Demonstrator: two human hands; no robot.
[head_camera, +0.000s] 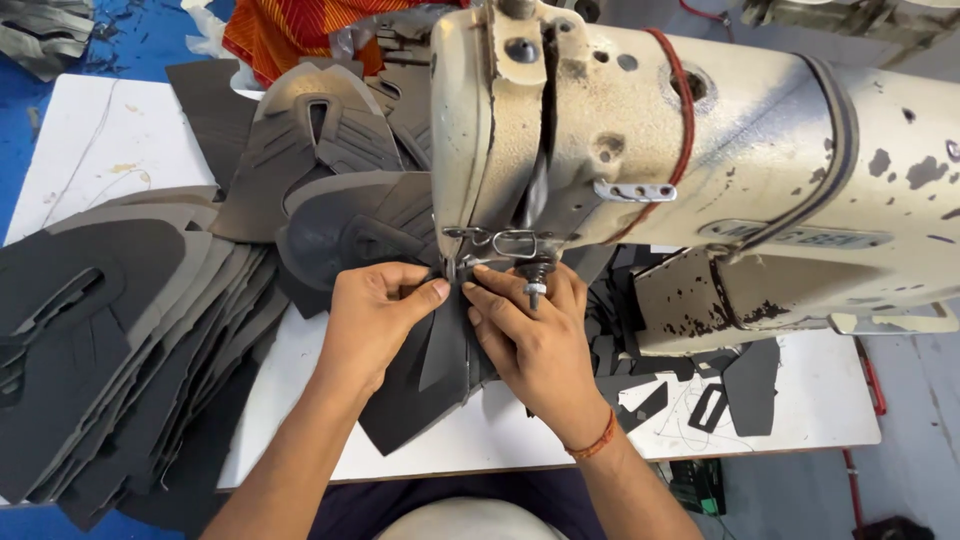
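Note:
A worn cream sewing machine (700, 150) fills the upper right, its needle and presser foot (458, 262) coming down at centre. Under the foot lies a dark grey shoe upper piece (440, 370). My left hand (375, 315) presses the piece from the left, thumb pointing at the foot. My right hand (530, 335) pinches the piece from the right, fingertips close to the needle. An orange thread band circles my right wrist (597, 443).
A tall stack of grey cut shoe uppers (110, 340) lies at left on the white table (110, 130). More sewn uppers (320, 150) pile up behind the needle. Small black scraps (700, 400) sit at right. Orange cloth (290, 30) lies at the back.

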